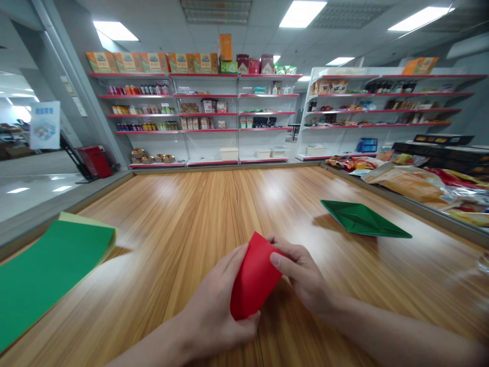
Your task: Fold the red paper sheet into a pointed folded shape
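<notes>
A folded piece of red paper (256, 275) is held between my two hands, tilted a little above the wooden table (183, 219). My left hand (219, 300) grips its left side and lower edge, the thumb by the bottom corner. On the upper right edge, my right hand (301, 270) pinches the paper with thumb on top and fingers behind. The fingers behind the paper are partly hidden. Off to the right lies a folded green paper shape (362, 218) with creases across it. At the left lies green paper (57, 270) with a pale yellow sheet showing beneath its curled edge.
A raised rim (229, 167) borders the table. Beyond it stand shelves (210, 112) with bottles, boxes and packets. Snack bags (416, 186) are heaped past the right edge. A clear shiny object (484, 262) is cut off at the far right.
</notes>
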